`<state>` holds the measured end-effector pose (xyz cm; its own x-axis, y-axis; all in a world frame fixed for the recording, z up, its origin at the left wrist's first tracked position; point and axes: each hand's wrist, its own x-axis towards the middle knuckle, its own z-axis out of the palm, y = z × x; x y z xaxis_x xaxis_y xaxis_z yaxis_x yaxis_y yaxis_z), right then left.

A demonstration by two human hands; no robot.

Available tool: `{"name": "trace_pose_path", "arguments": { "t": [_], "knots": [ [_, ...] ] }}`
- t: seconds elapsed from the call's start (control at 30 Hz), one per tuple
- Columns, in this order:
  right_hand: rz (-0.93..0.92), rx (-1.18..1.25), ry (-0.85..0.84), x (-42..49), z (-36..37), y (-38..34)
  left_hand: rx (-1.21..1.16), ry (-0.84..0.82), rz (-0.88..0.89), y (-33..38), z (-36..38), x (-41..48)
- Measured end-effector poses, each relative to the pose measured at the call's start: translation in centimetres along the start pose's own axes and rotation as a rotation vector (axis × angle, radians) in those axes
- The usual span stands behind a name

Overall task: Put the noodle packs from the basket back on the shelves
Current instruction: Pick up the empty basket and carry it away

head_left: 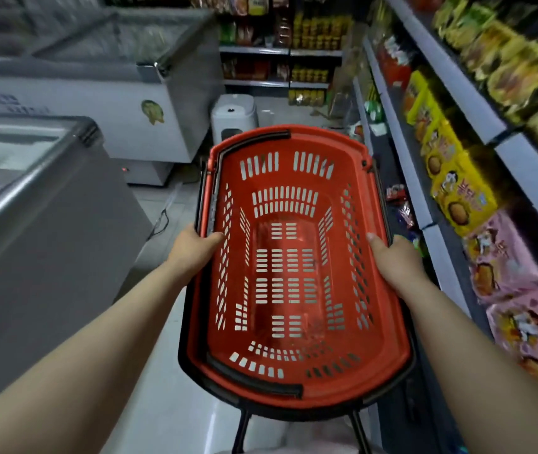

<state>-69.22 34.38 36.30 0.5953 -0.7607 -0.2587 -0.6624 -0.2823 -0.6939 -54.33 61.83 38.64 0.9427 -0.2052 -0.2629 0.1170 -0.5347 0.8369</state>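
Basket (pixel 383 309) lengthwise, long axis straight ahead

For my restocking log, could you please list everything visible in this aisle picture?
basket: one, red with black handles, centre, nothing inside
stand: one, black, under the basket
yellow noodle packs: several, yellow, right shelf, middle
pink noodle packs: several, pink, right shelf, nearer
chest freezers: two, grey and white, left
stool: one, white, floor beyond the basket
back shelves: one unit, grey, far end, holding yellow and red goods
left hand: one, grips the basket's left rim
right hand: one, grips the basket's right rim
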Motion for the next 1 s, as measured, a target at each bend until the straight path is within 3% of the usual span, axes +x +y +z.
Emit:
{"name": "trace_pose_path", "arguments": {
  "t": [0.17, 0.47, 0.7, 1.0],
  "knots": [
    [-0.048, 0.002, -0.034, 11.5, -0.4, -5.9, -0.006, 0.089, -0.014, 5.3, 1.7, 9.4],
    [-0.054, -0.013, -0.100, 30.4, 3.6, -15.5, -0.117, 0.094, -0.054, 9.8, 4.4, 29.2],
    [-0.055, -0.015, 0.019, 46.1, 3.3, -24.9, -0.115, 0.011, 0.026, 18.7, 6.3, 47.8],
    [0.063, 0.034, 0.043, 66.6, 3.6, -29.4, -0.044, -0.120, 0.039, 28.4, 15.4, 69.8]
  ]
}}
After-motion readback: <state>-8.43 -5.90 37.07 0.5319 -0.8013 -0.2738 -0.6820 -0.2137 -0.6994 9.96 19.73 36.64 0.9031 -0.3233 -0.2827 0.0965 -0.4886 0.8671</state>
